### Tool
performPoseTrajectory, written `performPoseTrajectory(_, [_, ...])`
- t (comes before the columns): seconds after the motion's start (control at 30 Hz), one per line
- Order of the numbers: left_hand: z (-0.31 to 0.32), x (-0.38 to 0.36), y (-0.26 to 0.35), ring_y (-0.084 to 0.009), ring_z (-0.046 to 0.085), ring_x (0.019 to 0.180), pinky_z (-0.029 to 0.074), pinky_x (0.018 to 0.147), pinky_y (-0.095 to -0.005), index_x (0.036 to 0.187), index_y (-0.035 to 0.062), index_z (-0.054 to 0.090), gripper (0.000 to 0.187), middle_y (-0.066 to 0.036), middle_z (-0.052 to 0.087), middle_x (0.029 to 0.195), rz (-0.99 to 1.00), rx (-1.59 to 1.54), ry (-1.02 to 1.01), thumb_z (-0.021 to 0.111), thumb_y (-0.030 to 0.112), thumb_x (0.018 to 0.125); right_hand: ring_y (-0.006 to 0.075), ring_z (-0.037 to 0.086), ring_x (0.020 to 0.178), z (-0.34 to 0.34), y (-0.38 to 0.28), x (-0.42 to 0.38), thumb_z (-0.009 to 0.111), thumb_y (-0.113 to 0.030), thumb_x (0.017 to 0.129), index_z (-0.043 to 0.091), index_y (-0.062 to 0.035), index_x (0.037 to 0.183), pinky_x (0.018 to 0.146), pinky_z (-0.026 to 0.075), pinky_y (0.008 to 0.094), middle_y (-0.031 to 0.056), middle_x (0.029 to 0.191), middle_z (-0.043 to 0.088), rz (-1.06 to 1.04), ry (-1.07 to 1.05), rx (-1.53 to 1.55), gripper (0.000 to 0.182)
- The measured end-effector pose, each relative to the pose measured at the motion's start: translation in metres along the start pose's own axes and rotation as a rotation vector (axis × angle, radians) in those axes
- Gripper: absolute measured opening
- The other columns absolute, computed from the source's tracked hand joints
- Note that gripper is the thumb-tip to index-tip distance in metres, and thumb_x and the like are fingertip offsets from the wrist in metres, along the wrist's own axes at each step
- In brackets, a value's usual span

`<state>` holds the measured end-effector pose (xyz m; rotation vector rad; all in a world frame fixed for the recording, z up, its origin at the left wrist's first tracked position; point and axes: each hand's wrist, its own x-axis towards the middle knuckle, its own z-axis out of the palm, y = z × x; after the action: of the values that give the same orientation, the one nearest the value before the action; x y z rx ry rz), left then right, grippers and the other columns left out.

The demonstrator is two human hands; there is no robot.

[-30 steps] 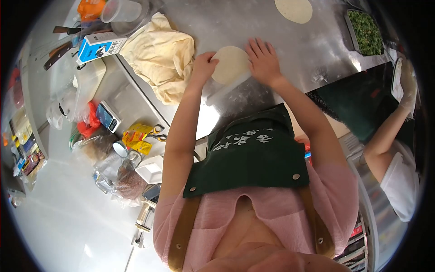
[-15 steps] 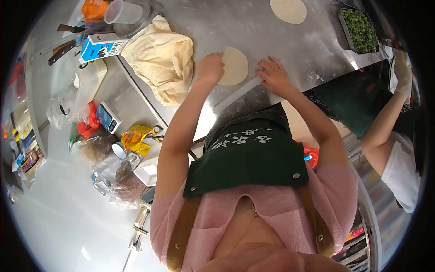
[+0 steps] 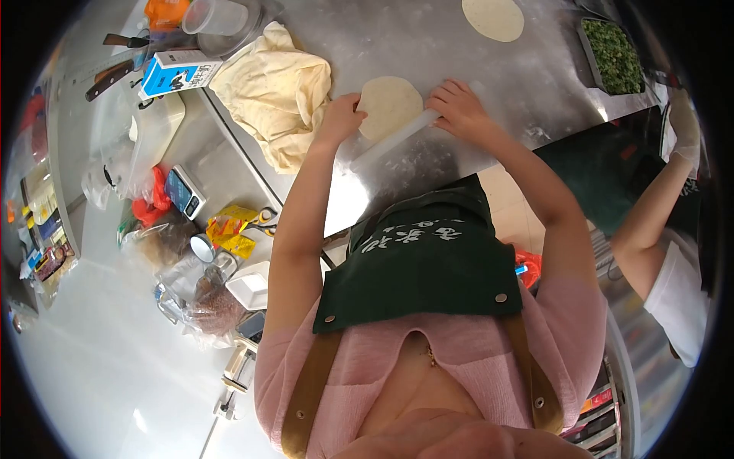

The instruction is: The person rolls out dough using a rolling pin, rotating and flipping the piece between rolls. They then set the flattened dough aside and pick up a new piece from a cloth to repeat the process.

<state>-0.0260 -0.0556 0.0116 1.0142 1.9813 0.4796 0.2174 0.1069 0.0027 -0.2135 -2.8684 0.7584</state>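
- My left hand point(image 3: 342, 116) rests curled at the left edge of the dough disc point(image 3: 389, 105), fingers folded in and touching the rim; I cannot tell whether they pinch the dough or only steady it.
- My right hand point(image 3: 459, 109) lies on the right end of the rolling pin point(image 3: 394, 140), fingers bent over it and pressing down rather than wrapped fully round.
- The disc lies flat on the steel table point(image 3: 428, 46), between my two hands, at the near middle of the surface. The pin lies slantwise along the disc's near edge, its left end pointing toward me.
- Judgement: the step in hand is rolling the disc thin. To do it well, I keep the pin's pressure even along its length, so that the disc stays round and its edge does not thin unevenly.
- Judgement: the left hand is best used to turn the disc a little between strokes; a light touch at the rim avoids stretching or tearing it.
- Judgement: flour on the table near the disc looks sparse; sticking is the main risk.
- A finished disc point(image 3: 493, 17) lies far right of mine, well apart.
- A tray of chopped greens point(image 3: 609, 53) stands at the far right edge.
- A folded cloth point(image 3: 271, 88) lies just left of my left hand, a milk carton point(image 3: 177, 75) beyond it.
- Another person's arm point(image 3: 650, 214) shows at the right, clear of my work.
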Motion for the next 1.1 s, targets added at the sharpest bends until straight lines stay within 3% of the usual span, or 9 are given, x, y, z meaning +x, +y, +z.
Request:
performPoseTrajectory(0.1, [0.001,0.007,-0.01,-0.0237,0.065,0.082,0.05,0.076,-0.0326,0.107,-0.0012,0.066,0.03,-0.015,0.069,0.09,-0.006,-0.178,0.022,0.067,0.006,0.078,0.0271,0.045,0.121,0.014,-0.004,0.018,0.07,-0.029,0.078,0.058,-0.0104,0.11,0.11,0.029,0.0468,0.0068,0.118,0.055,0.083,-0.081,-0.047,0.039])
performPoseTrajectory(0.23, [0.008,0.01,-0.019,-0.0165,0.062,0.087,0.048,0.077,-0.0306,0.112,-0.0045,0.064,0.032,-0.01,0.068,0.098,-0.071,-0.405,0.01,0.064,0.007,0.082,0.0283,0.039,0.131,0.037,-0.015,0.026,0.061,-0.033,0.085,0.053,-0.0097,0.128,0.112,0.026,0.0469,0.0113,0.135,0.047,0.238,0.123,-0.288,0.049])
performPoseTrajectory(0.33, [0.015,0.014,-0.022,-0.0173,0.063,0.08,0.05,0.073,-0.03,0.107,-0.0046,0.065,0.03,-0.01,0.069,0.089,-0.065,-0.554,0.083,0.067,0.006,0.08,0.0307,0.034,0.136,0.038,-0.019,0.024,0.057,-0.032,0.088,0.049,-0.0078,0.133,0.112,0.025,0.0481,0.0149,0.144,0.04,0.275,0.082,-0.307,0.052])
performPoseTrajectory(0.43, [0.017,0.022,-0.024,-0.0182,0.063,0.075,0.05,0.07,-0.0309,0.106,-0.0042,0.066,0.03,-0.012,0.069,0.085,-0.084,-0.492,0.086,0.068,0.009,0.078,0.0321,0.033,0.137,0.034,-0.013,0.055,0.056,-0.032,0.089,0.047,-0.0065,0.135,0.112,0.025,0.0488,0.0164,0.146,0.037,0.297,0.058,-0.335,0.053])
performPoseTrajectory(0.5, [0.007,0.019,-0.01,-0.0192,0.064,0.074,0.05,0.07,-0.0315,0.104,-0.0042,0.067,0.031,-0.013,0.069,0.083,-0.092,-0.248,0.028,0.069,0.012,0.078,0.0321,0.032,0.137,0.038,-0.002,0.09,0.054,-0.033,0.09,0.044,-0.0061,0.137,0.112,0.025,0.0489,0.0163,0.148,0.035,0.337,0.079,-0.341,0.055])
performPoseTrajectory(0.6, [0.005,0.007,-0.012,-0.0205,0.065,0.073,0.05,0.068,-0.0332,0.1,-0.0044,0.068,0.031,-0.015,0.069,0.08,-0.081,-0.158,-0.008,0.07,0.017,0.077,0.0321,0.033,0.137,0.031,-0.007,0.08,0.054,-0.034,0.091,0.044,-0.0044,0.137,0.112,0.025,0.049,0.0162,0.149,0.034,0.262,0.162,-0.353,0.056])
performPoseTrajectory(0.73, [0.018,-0.007,-0.015,-0.027,0.066,0.072,0.049,0.066,-0.0368,0.095,-0.0053,0.066,0.029,-0.018,0.068,0.08,-0.044,-0.268,0.076,0.069,0.018,0.077,0.033,0.034,0.136,0.031,-0.02,0.002,0.063,-0.034,0.083,0.049,-0.0043,0.132,0.112,0.026,0.0508,0.0177,0.146,0.037,0.248,-0.015,-0.285,0.059])
performPoseTrajectory(0.93, [0.053,-0.024,0.003,-0.0427,0.06,0.072,0.046,0.064,-0.0437,0.084,-0.004,0.06,0.021,-0.024,0.061,0.073,0.027,0.061,0.462,0.065,0.016,0.083,0.0298,0.045,0.126,0.02,-0.018,-0.075,0.075,-0.032,0.07,0.059,-0.01,0.11,0.11,0.031,0.0493,0.0131,0.13,0.05,0.065,0.071,-0.22,0.049])
performPoseTrajectory(1.1, [0.06,-0.041,0.05,-0.0404,0.059,0.074,0.046,0.063,-0.0462,0.086,-0.0001,0.058,0.014,-0.019,0.061,0.084,0.216,0.13,0.559,0.063,0.013,0.085,0.0279,0.052,0.115,0.026,-0.014,-0.093,0.076,-0.031,0.065,0.059,-0.0103,0.102,0.107,0.036,0.0486,0.0104,0.116,0.056,0.068,0.131,-0.163,0.045])
